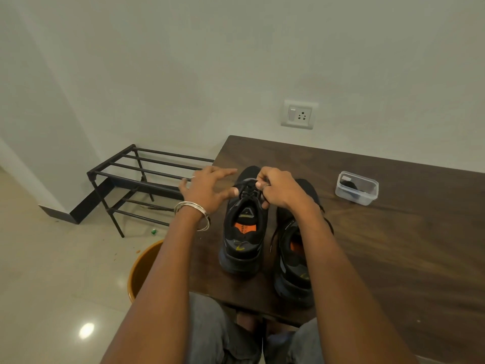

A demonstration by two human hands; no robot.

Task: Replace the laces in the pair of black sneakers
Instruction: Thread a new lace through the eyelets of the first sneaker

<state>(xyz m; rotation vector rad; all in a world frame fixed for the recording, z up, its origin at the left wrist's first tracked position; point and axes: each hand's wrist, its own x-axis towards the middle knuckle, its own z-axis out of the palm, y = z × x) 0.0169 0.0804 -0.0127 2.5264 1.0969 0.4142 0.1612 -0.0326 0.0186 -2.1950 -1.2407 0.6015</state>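
Note:
Two black sneakers with orange insoles stand side by side on the dark wooden table (393, 232), heels toward me. Over the left sneaker (242, 232), my left hand (207, 187) has its fingers spread, and its thumb presses the black lace (246, 190) near the upper eyelets. My right hand (278, 187) pinches that same lace above the tongue with curled fingers. My right forearm partly covers the right sneaker (294, 261), and a loose black lace end (273, 240) hangs down its left side.
A small clear plastic box (357, 187) holding something dark sits at the right of the table. A black metal shoe rack (147, 179) stands on the floor to the left. Below the table's left edge is an orange bucket (144, 269). A wall socket (299, 114) is behind.

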